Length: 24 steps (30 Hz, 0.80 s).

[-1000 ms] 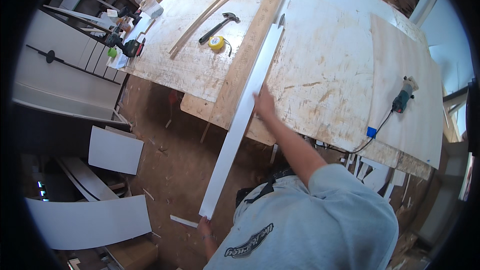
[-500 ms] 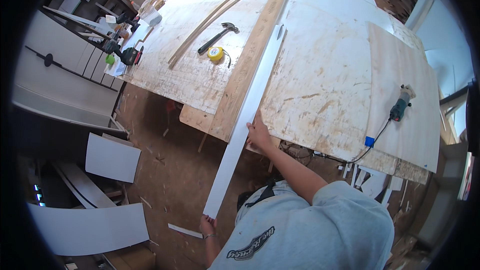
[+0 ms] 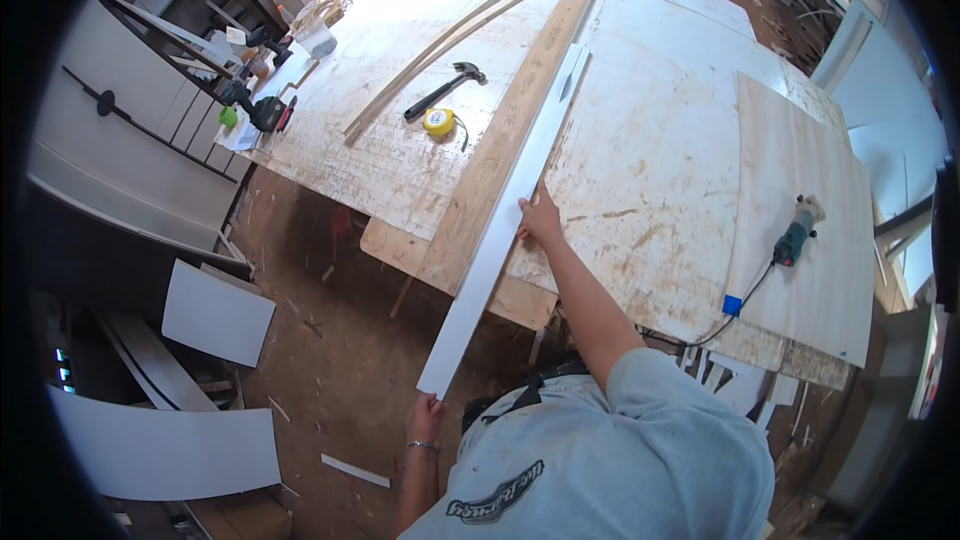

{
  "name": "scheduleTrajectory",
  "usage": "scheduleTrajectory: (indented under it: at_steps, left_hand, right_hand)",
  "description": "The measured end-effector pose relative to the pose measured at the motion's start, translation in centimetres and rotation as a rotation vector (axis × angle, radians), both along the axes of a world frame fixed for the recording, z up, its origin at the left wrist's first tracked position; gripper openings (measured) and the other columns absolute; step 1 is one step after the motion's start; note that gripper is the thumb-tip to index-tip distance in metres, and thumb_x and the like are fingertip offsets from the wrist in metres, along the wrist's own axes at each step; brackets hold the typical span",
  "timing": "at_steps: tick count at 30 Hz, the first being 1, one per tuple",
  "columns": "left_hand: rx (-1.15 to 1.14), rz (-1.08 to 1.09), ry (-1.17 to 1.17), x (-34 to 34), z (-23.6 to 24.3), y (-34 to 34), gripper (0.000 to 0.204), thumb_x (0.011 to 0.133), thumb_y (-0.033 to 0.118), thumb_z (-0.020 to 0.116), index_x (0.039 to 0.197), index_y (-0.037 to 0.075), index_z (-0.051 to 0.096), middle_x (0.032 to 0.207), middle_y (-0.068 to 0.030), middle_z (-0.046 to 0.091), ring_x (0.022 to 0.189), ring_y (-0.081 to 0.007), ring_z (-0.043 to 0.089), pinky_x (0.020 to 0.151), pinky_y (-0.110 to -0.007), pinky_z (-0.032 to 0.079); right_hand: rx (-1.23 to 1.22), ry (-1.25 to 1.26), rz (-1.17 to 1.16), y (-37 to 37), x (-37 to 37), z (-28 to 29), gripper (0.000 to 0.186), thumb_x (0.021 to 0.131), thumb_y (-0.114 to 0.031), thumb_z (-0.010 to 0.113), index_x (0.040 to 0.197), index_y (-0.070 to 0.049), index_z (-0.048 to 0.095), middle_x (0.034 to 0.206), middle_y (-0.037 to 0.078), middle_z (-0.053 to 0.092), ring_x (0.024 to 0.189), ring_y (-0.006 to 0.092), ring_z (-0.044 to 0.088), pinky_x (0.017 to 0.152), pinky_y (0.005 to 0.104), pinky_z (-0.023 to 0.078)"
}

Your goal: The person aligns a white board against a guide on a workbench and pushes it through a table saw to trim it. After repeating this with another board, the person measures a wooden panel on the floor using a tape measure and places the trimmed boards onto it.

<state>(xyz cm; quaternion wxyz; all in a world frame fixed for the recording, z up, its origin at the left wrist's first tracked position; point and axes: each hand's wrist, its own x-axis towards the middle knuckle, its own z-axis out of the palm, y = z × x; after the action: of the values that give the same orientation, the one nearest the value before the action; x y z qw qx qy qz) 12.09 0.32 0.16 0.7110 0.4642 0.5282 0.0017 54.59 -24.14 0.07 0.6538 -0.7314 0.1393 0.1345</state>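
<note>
A long, narrow white board strip [image 3: 505,217] slants away from me, its far part on the worktable and its near end sticking out past the edge. My left hand [image 3: 425,417] pinches that near end, closed on it. My right hand [image 3: 540,215] grips the strip's right edge farther up, thumb on top and fingers partly hidden beneath. Along the strip's left side lies a long wooden plank [image 3: 508,145]. Near the strip's far end is a dark, slot-like mark.
The worktable [image 3: 640,140] holds a hammer [image 3: 445,92], a yellow tape measure [image 3: 438,121], thin wooden strips [image 3: 440,52] and a cordless drill [image 3: 262,112]. To the right, a corded trim router [image 3: 798,232] rests on a plywood sheet [image 3: 790,180]. White panels [image 3: 180,445] lie at lower left.
Both hands have moved forward with the white strip, sliding it farther onto the table along the plank. My view has shifted slightly.
</note>
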Motion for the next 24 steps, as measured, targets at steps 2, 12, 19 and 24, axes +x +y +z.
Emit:
scheduleTrajectory:
  at_steps: [2, 12, 19, 24]
  left_hand:
    - [-0.003, -0.004, -0.017, 0.0, 0.1, 0.1, 0.021, 0.093, 0.02, 0.063, 0.101, 0.001, 0.064, 0.093, -0.0071, 0.062, 0.083, -0.0183, 0.063, 0.078, -0.032, 0.057]
    - [-0.158, 0.095, -0.131, 0.3, 1.1, 0.6, 0.04, 0.093, 0.027, 0.055, 0.113, -0.008, 0.061, 0.123, -0.0201, 0.064, 0.114, -0.0311, 0.063, 0.099, -0.038, 0.054]
    - [-0.179, 0.042, -0.178, 6.0, 2.2, -1.7, 0.045, 0.091, 0.022, 0.054, 0.119, -0.013, 0.058, 0.125, -0.024, 0.063, 0.121, -0.0336, 0.061, 0.106, -0.041, 0.051]
    - [-0.276, 0.038, -0.275, 11.1, 1.8, -3.4, 0.034, 0.09, 0.015, 0.055, 0.111, -0.013, 0.054, 0.125, -0.0257, 0.058, 0.119, -0.0374, 0.059, 0.105, -0.045, 0.054]
  right_hand:
    - [-0.121, -0.099, -0.036, 0.4, -0.7, -1.6, 0.073, 0.1, -0.016, 0.06, 0.161, -0.016, 0.019, 0.077, 0.017, 0.07, 0.052, 0.0235, 0.068, 0.043, 0.0354, 0.055]
    - [0.064, 0.011, 0.384, 5.0, -20.2, 1.0, 0.094, 0.098, -0.004, 0.055, 0.158, -0.004, -0.017, 0.078, 0.016, 0.067, 0.058, 0.0237, 0.069, 0.048, 0.0356, 0.057]
    - [0.073, -0.005, 0.296, 3.5, -15.1, 0.3, 0.09, 0.098, -0.003, 0.054, 0.159, -0.006, -0.012, 0.08, 0.017, 0.068, 0.061, 0.0242, 0.071, 0.05, 0.0354, 0.06]
    - [0.049, -0.009, 0.211, 1.9, -9.8, -0.3, 0.09, 0.098, -0.004, 0.056, 0.161, -0.011, -0.008, 0.084, 0.019, 0.069, 0.062, 0.0254, 0.072, 0.051, 0.0364, 0.061]
